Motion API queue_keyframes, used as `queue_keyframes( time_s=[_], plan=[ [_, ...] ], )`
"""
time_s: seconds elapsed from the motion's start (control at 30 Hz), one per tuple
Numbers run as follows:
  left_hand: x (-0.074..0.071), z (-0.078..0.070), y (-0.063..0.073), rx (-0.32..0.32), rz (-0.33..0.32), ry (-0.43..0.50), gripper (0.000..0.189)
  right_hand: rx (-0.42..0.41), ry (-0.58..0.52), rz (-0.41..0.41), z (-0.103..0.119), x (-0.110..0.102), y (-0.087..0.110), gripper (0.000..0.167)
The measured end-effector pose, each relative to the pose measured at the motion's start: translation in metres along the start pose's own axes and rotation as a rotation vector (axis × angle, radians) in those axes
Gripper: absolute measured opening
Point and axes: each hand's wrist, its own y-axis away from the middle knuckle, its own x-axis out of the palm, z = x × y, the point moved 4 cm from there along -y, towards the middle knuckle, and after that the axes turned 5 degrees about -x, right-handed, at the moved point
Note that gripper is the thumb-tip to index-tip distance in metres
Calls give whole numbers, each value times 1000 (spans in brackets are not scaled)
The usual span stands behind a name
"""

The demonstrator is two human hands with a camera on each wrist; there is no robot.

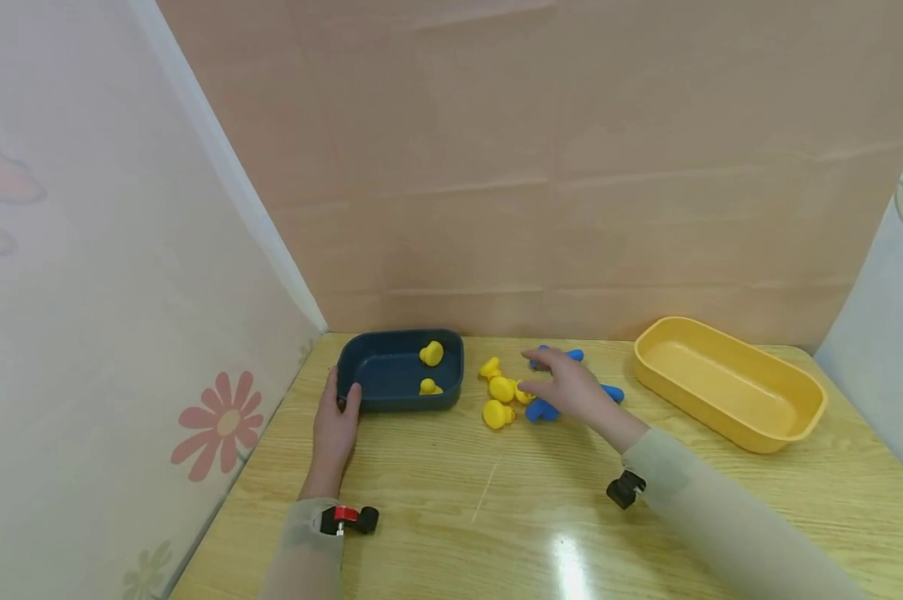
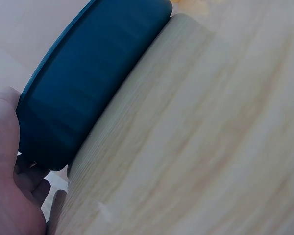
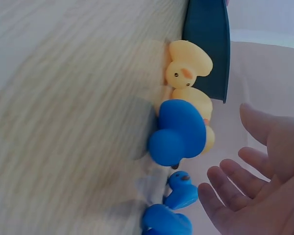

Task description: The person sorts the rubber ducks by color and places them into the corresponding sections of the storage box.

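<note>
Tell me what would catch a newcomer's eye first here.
The bright yellow ducks and blue ducks mid-table strike first, with the right hand hovering by the blue ones. Next come the dark blue tray at the left, holding two more yellow ducks, and the yellow tray at the right.

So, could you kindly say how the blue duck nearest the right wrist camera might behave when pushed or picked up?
The blue duck may roll, given its rounded body and head. Its smooth, moulded-looking surface suggests it would probably keep its shape but could feel slightly slippery.
</note>
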Motion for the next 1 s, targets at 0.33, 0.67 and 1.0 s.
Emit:
queue_keyframes(
  time_s=[0.33, 0.67, 1.0],
  plan=[
    [0, 4, -1, -5, 19, -1, 79, 38, -3, 20, -13, 9, 9, 65],
    [0, 0, 1, -6, 24, 1, 79, 13, 23, -16, -17, 11, 11, 53],
    [1, 1, -1, 1, 23, 6, 79, 4, 18, -39, -23, 13, 10, 40]
  ],
)
